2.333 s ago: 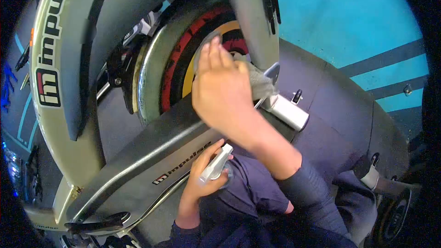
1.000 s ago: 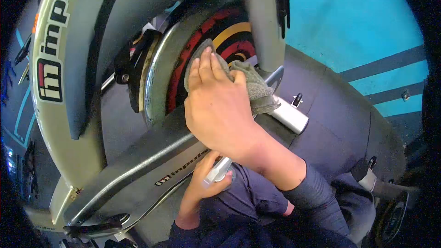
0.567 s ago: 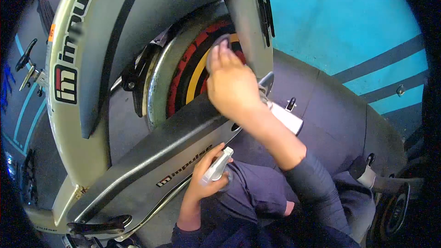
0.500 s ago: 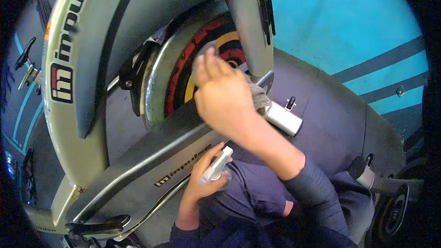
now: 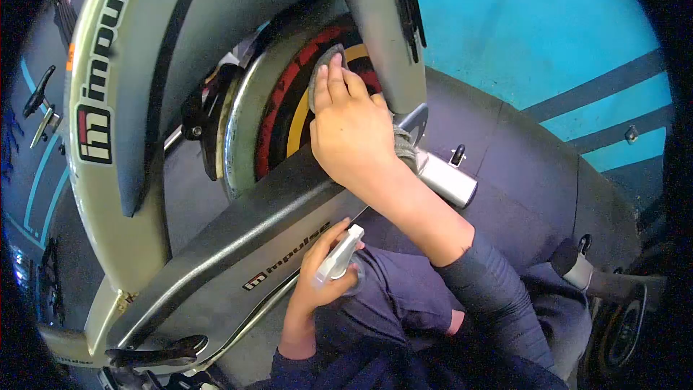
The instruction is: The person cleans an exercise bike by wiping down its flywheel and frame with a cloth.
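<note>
My right hand (image 5: 352,117) presses a grey cloth (image 5: 323,76) flat against the flywheel (image 5: 273,130) of an exercise bike. The wheel has red, black and yellow rings and a shiny rim. More of the cloth bunches out beside my wrist. Lower down, my left hand (image 5: 317,278) wraps round a spray bottle with a white trigger head (image 5: 339,254); most of the bottle is hidden by my fingers. This hand is close to the bike's lower frame beam (image 5: 238,260), marked "impulse".
The curved front frame (image 5: 108,173) rises at the left, and a grey upright (image 5: 390,36) stands right of the wheel. A white stabiliser foot (image 5: 447,179) sticks out at right. Blue floor (image 5: 520,29) lies beyond dark matting. Another bike part (image 5: 624,325) is at lower right.
My right hand, blurred before, now shows sharply on the wheel, with the cloth spread slightly higher under its fingers. My left hand keeps its grip on the spray bottle.
</note>
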Demonstrator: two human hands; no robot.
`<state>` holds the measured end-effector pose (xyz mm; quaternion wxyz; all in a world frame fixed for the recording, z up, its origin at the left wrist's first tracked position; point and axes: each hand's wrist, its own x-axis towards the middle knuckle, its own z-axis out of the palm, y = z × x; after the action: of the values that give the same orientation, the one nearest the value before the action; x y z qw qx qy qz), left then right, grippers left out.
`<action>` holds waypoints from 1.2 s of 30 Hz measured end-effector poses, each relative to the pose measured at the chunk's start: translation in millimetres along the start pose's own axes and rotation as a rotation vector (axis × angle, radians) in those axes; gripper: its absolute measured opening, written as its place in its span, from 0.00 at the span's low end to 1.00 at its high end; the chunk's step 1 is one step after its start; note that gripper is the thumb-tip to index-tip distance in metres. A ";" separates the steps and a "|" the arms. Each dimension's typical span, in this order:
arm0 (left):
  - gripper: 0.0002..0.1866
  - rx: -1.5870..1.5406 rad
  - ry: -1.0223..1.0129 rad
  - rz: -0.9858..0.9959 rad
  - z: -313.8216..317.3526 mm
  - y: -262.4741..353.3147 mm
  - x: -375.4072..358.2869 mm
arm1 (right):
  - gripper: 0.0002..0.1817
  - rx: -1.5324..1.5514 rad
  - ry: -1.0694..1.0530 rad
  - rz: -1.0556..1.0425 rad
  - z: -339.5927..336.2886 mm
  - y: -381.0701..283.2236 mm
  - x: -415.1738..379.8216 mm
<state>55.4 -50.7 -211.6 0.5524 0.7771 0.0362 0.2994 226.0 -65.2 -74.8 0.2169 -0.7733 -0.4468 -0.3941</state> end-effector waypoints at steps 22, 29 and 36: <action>0.33 -0.038 -0.012 -0.023 -1.7 2.9 0.6 | 0.32 0.049 0.050 -0.005 2.6 -4.8 9.3; 0.20 0.088 -0.040 0.009 -8.8 -5.5 -3.3 | 0.31 0.192 -0.023 -0.050 -28.4 -47.6 -13.9; 0.37 -0.016 -0.043 0.002 -3.5 -2.1 -0.5 | 0.30 -0.029 -0.143 0.022 1.2 -8.6 6.4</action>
<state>53.8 -47.1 -212.9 0.5590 0.7789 0.0211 0.2835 220.9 -56.7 -70.6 0.1774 -0.8074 -0.4470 -0.3419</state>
